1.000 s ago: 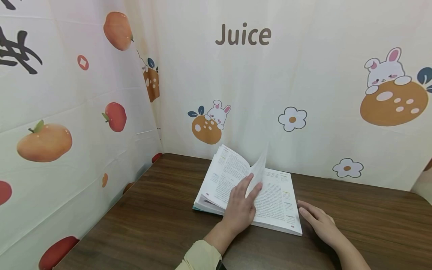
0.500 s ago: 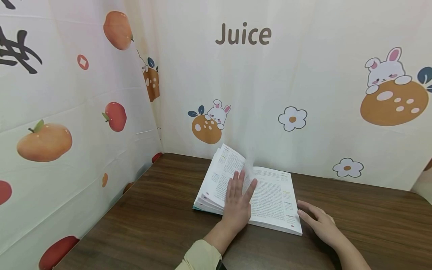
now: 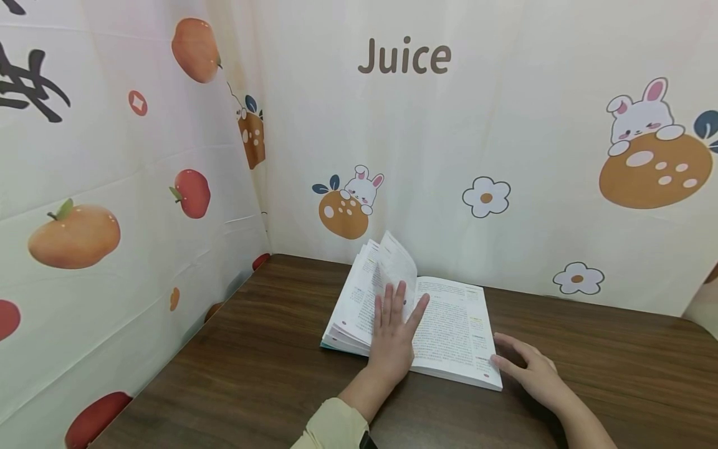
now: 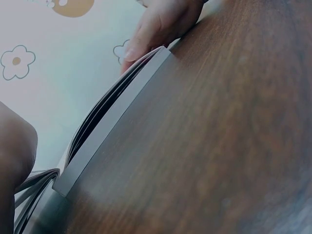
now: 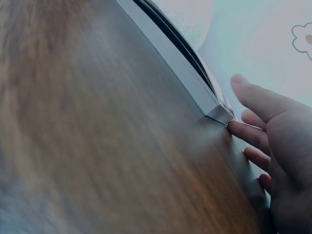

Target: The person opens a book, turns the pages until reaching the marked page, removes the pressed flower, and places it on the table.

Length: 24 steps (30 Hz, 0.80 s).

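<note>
An open book [image 3: 451, 330] lies on the table, a little askew. One leaf [image 3: 399, 259] stands partly raised, leaning over the left-hand pages. My left hand [image 3: 392, 340] is over the lower middle of the book, fingers straight and spread, the fingertips against that leaf. At the book's right edge is my right hand [image 3: 530, 373], fingers loosely bent, its thumb by the lower right corner. In the right wrist view a fingertip of the right hand [image 5: 287, 146] touches the corner of the page block [image 5: 170, 58], and the thumb is raised clear of it.
The dark wood-grain table [image 3: 252, 362] extends to both sides of the book. Close behind it hangs a pale printed curtain [image 3: 426, 137], with another fabric wall [image 3: 140, 143] along the left.
The leaf has swung from right to left across the book. My left hand has shifted slightly left, its fingers straightening. The right thumb has moved slightly toward the book's edge.
</note>
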Motion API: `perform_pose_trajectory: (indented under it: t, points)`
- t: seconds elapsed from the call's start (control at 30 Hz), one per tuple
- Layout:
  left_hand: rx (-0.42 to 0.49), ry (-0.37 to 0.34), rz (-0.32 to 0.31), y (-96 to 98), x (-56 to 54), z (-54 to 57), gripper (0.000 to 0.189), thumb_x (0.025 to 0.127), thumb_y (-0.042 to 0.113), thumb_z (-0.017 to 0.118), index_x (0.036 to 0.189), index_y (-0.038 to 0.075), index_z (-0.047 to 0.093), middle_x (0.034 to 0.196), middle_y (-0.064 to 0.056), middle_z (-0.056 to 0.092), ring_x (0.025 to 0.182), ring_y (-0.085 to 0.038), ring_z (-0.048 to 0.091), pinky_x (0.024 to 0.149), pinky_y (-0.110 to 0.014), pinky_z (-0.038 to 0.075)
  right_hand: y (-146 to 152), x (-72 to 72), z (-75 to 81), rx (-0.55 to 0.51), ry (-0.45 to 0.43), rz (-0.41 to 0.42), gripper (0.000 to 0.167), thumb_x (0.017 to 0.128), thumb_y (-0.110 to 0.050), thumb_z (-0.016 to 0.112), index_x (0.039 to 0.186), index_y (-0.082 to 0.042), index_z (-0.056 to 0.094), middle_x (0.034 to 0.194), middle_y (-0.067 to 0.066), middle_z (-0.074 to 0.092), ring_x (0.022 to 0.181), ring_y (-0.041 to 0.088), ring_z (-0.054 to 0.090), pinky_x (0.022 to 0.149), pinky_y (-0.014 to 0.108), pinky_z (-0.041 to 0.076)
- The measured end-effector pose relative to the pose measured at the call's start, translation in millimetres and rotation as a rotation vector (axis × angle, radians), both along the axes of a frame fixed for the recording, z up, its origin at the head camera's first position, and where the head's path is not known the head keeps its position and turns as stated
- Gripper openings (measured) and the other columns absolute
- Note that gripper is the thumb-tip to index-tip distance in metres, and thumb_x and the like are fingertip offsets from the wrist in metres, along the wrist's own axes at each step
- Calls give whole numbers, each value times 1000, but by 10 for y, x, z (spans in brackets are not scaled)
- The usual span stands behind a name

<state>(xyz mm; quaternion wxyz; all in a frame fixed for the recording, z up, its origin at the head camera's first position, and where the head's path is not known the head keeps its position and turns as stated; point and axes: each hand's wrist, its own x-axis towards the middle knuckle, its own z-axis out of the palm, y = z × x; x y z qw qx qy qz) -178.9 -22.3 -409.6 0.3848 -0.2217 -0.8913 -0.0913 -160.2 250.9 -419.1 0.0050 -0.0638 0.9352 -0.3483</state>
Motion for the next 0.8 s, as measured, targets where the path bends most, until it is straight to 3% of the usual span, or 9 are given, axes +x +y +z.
perform_pose_trajectory:
  t: [0.2,0.37,0.6,0.8]
  points:
    - [-39,-63,46,3,14,17,108,61,-9,71,148,26,17,152,-15,-8,139,-35,-5,109,-51,2,8,-7,-9,4,-3,1,69,85,-50,60,136,-6,43,138,26,36,127,50,22,89,70,18]
    - [-63,-108,90,9,8,5,110,61,-3,75,148,28,15,152,-14,-11,139,-35,-8,108,-54,4,-1,-4,-9,14,3,-2,70,84,-50,60,136,-6,44,138,26,37,126,49,25,89,70,20]
    - [-53,-132,95,6,-14,-30,95,73,-7,67,148,28,22,152,-12,-10,139,-35,-8,106,-58,3,-6,-3,-8,21,-3,-4,71,84,-51,60,136,-6,43,138,26,36,126,49,25,89,70,20]
    - [-134,-181,153,1,-22,-38,80,78,2,68,145,28,32,153,-11,-9,139,-35,-9,105,-60,2,-4,-3,-14,19,2,-6,71,84,-51,61,136,-6,43,138,26,37,126,49,24,89,70,20]
